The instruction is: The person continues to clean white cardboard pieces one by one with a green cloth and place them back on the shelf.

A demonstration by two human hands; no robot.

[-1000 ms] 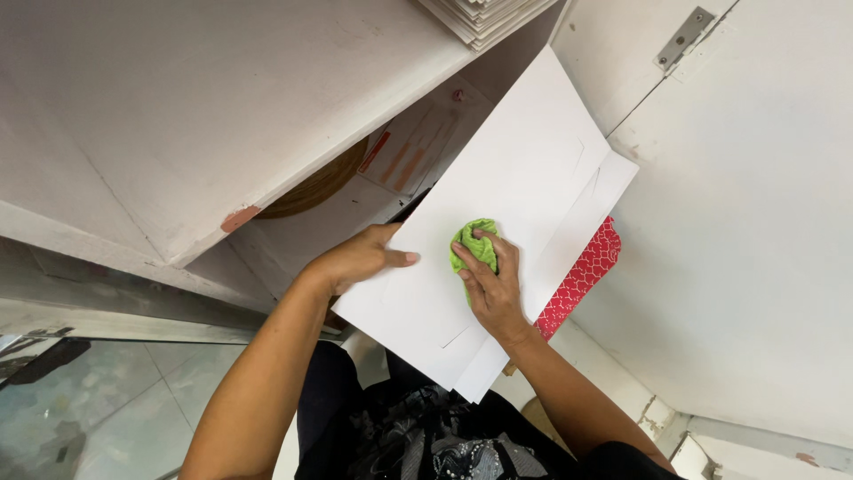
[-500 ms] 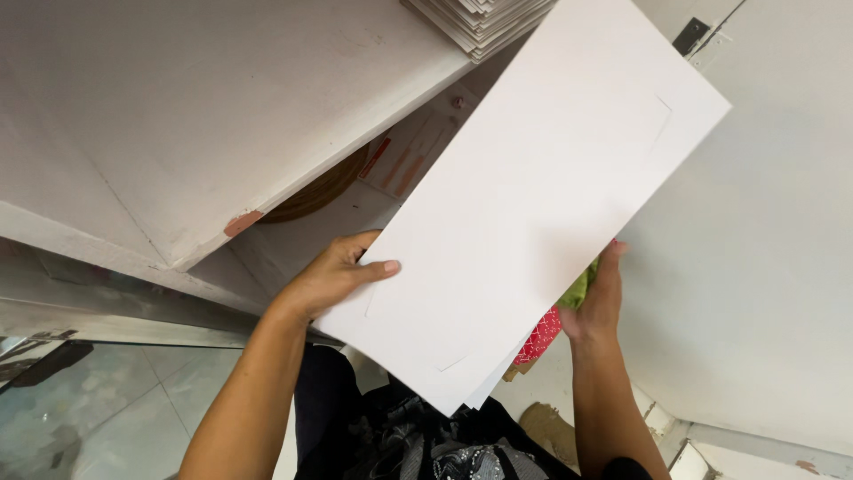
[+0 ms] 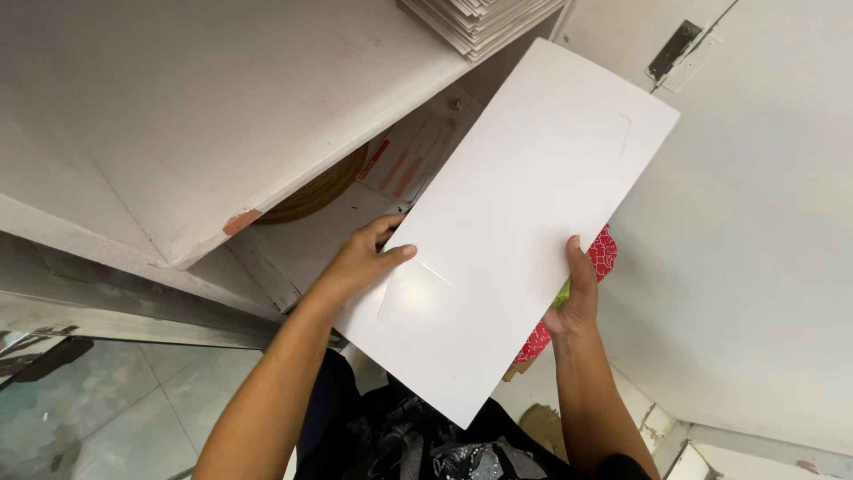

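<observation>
Sheet, white, large, long rectangular, plain face up with faint creased or embossed rectangles near both ends.

Head view, only view on record. Sheet is held tilted in the air in front of the person, its far corner reaching up toward a door hinge, its near corner low over dark patterned clothing. Left hand takes the long left edge, thumb lying on the face and fingers tucked under it: closed on the sheet. Right hand takes the opposite long edge, thumb up along the margin, fingers out of sight behind; it appears also to pinch a green cloth against the back, though the hold itself is hidden. Red patterned item shows just behind the right edge, kind not clear.

Handling, judged: light, thin, stiff enough to stay nearly flat across its span, yet likely to bow or crease if pinched at one corner. Smooth face, probably slippery to dry skin. Best taken at both long edges near the middle, as here.

Surroundings: white counter with a chipped corner overhangs at left; stack of pale sheets on its far end; grey tiled floor below.
</observation>
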